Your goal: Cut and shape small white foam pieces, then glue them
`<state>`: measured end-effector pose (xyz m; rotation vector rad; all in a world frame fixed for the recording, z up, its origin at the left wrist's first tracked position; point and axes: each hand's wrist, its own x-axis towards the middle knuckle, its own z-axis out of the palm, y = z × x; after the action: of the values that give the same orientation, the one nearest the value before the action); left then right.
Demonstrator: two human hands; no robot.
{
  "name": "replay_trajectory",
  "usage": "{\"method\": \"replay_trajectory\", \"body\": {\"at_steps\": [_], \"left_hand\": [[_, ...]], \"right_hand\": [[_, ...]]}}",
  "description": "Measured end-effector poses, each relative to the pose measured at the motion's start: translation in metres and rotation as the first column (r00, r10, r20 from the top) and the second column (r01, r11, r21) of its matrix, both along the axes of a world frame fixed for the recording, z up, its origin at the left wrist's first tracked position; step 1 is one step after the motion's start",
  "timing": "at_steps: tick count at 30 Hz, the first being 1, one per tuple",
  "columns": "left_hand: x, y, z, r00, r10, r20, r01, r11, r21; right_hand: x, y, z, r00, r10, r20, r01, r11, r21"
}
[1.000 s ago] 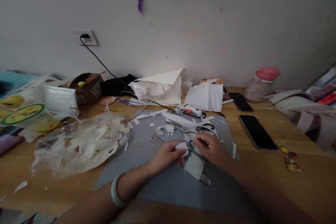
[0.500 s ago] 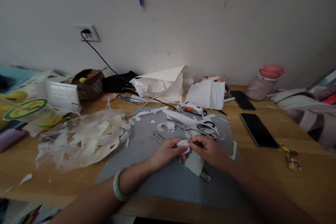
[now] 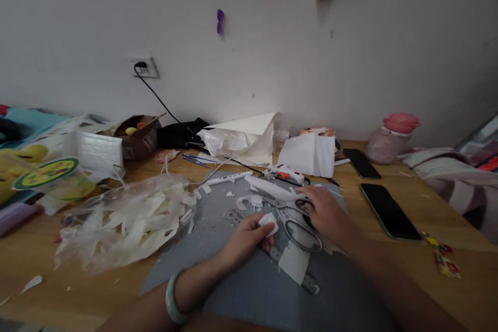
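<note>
Over the grey mat, my left hand [image 3: 249,234] is closed, pinching a small folded piece of white paper [image 3: 268,222] between thumb and fingers. My right hand [image 3: 324,212] has its fingers on the upper handle loop of the grey-handled scissors [image 3: 301,236], whose lower loop hangs toward me. The scissors' blades lie among paper scraps and a white strip. Under the scissors, a cream piece of card [image 3: 294,263] rests across a metal ruler [image 3: 311,284]. My right fingertips are partly hidden by the handle.
The grey mat [image 3: 241,290] carries scraps and a white pen-like tool [image 3: 229,178]. Left of it lies a clear plastic bag [image 3: 128,223] of cuttings. Two phones [image 3: 389,210] and a pink-lidded bottle [image 3: 389,140] are on the right. A white glue gun [image 3: 288,174] lies behind the scissors.
My right hand has left the white paper and moved right onto the scissors' handle. The scissors' loops have shifted and spread apart. My left hand keeps the paper. The camera view has tilted up slightly.
</note>
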<state>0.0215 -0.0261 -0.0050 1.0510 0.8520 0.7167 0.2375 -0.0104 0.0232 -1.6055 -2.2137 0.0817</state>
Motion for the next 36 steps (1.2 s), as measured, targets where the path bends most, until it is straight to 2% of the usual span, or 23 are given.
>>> {"method": "replay_trajectory", "body": {"at_steps": [1, 3, 6, 12, 16, 18, 21, 23, 26, 27, 31, 33, 36], "left_hand": [[-0.001, 0.001, 0.0, 1.0, 0.026, 0.009, -0.026, 1.0, -0.001], [-0.003, 0.004, 0.003, 0.997, 0.073, 0.019, -0.073, 0.997, 0.004], [-0.006, 0.007, 0.008, 0.991, 0.133, 0.022, -0.133, 0.991, 0.004], [-0.01, 0.011, 0.01, 0.985, 0.169, 0.047, -0.169, 0.986, -0.009], [-0.01, 0.014, 0.007, 0.982, 0.166, 0.088, -0.165, 0.986, -0.017], [-0.011, 0.015, 0.006, 0.981, 0.166, 0.102, -0.164, 0.986, -0.025], [-0.012, 0.016, 0.006, 0.979, 0.167, 0.115, -0.164, 0.986, -0.035], [-0.012, 0.016, 0.007, 0.98, 0.166, 0.113, -0.164, 0.986, -0.028], [-0.012, 0.016, 0.007, 0.978, 0.177, 0.108, -0.178, 0.984, -0.004], [-0.012, 0.016, 0.007, 0.977, 0.183, 0.106, -0.184, 0.983, 0.002], [-0.01, 0.017, 0.004, 0.972, 0.216, 0.087, -0.218, 0.976, 0.009], [-0.01, 0.018, 0.003, 0.969, 0.233, 0.075, -0.235, 0.972, 0.011], [-0.01, 0.018, 0.005, 0.966, 0.249, 0.067, -0.25, 0.968, 0.014]], "right_hand": [[-0.001, 0.007, 0.005, 0.998, -0.037, 0.043, 0.037, 0.999, 0.01], [-0.004, 0.018, 0.014, 0.987, -0.071, 0.142, 0.08, 0.995, -0.061], [-0.01, 0.028, 0.024, 0.966, -0.032, 0.257, 0.083, 0.978, -0.192], [-0.01, 0.051, 0.031, 0.9, -0.205, 0.385, 0.269, 0.956, -0.119], [-0.022, 0.07, 0.036, 0.903, -0.176, 0.393, 0.254, 0.954, -0.157], [-0.031, 0.066, 0.04, 0.917, -0.143, 0.373, 0.219, 0.961, -0.168], [-0.037, 0.041, 0.043, 0.935, -0.108, 0.338, 0.196, 0.952, -0.237], [-0.034, 0.017, 0.037, 0.951, -0.087, 0.297, 0.177, 0.94, -0.291], [-0.02, -0.012, 0.014, 0.949, -0.102, 0.298, 0.196, 0.931, -0.307], [-0.015, -0.018, 0.004, 0.943, -0.126, 0.307, 0.222, 0.927, -0.302], [-0.006, -0.025, -0.025, 0.975, -0.129, 0.183, 0.166, 0.965, -0.204], [-0.008, -0.024, -0.028, 0.98, -0.148, 0.132, 0.166, 0.975, -0.145], [-0.013, -0.021, -0.022, 0.98, -0.15, 0.127, 0.17, 0.972, -0.16]]}}
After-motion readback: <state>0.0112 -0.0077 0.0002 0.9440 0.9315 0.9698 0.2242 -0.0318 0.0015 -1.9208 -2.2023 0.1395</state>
